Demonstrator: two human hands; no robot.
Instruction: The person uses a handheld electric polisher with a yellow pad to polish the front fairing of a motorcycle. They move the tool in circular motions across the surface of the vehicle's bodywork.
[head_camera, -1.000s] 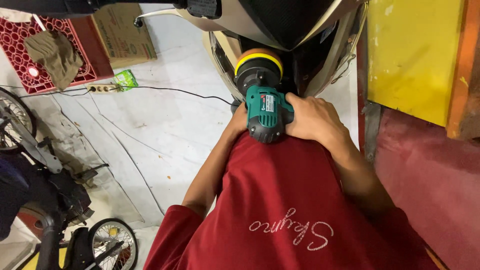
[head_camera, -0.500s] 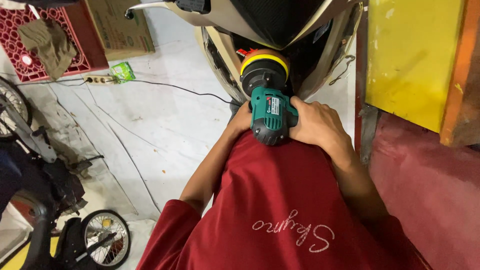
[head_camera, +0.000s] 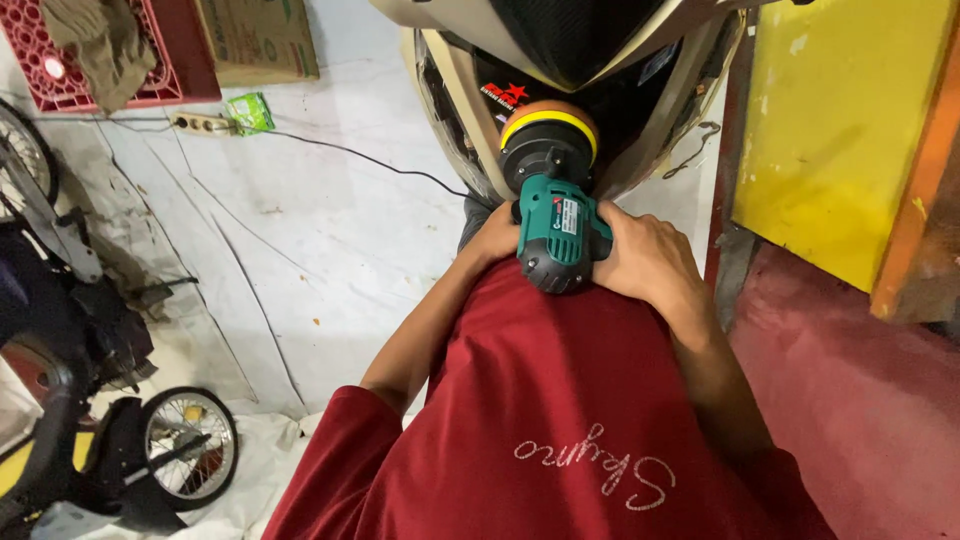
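Observation:
A green and black power polisher (head_camera: 557, 235) with a yellow and orange foam pad (head_camera: 549, 125) is pressed against the dark and cream body panel of a motorbike (head_camera: 560, 50). My right hand (head_camera: 645, 262) grips the right side of the polisher's body. My left hand (head_camera: 494, 238) holds its left side, mostly hidden behind the tool. My red shirt (head_camera: 560, 420) fills the lower middle of the view.
A black cable (head_camera: 350, 155) runs across the pale floor to a power strip (head_camera: 203, 123). A red crate (head_camera: 60, 60) with a cloth and a cardboard box (head_camera: 255, 40) stand at the top left. A small bicycle (head_camera: 120, 440) lies at the lower left. A yellow panel (head_camera: 840, 130) stands right.
The polisher and both hands sit slightly higher and further right in view, with the pad pushed further up onto the motorbike panel.

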